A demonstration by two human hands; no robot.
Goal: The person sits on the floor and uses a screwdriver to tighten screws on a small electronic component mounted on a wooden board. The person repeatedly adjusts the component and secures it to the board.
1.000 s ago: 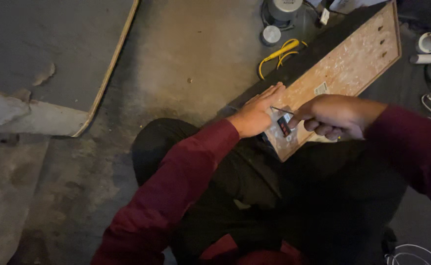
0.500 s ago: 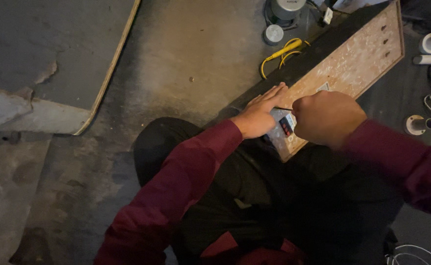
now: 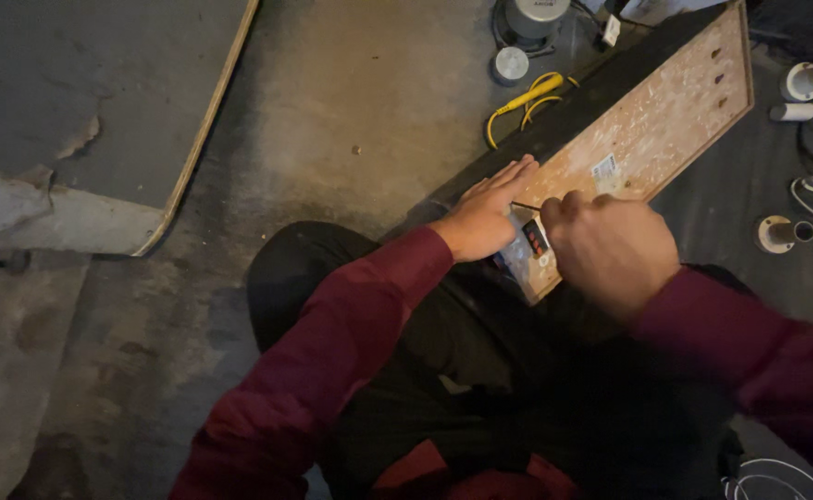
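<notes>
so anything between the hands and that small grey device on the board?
Nothing visible. The left hand lies flat on the board right beside the small grey device, and the right hand is closed on a thin tool directly over it.

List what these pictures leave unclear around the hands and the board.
- Head view: what the right hand grips is hidden in its closed fist; only a thin dark tip shows.
- Head view: the small white device with red marks sits partly under both hands; its markings are too small to make out.
- Head view: the left hand lies flat, covering the board edge beneath it.
- Head view: the white cable is cut off by the bottom edge.
</notes>
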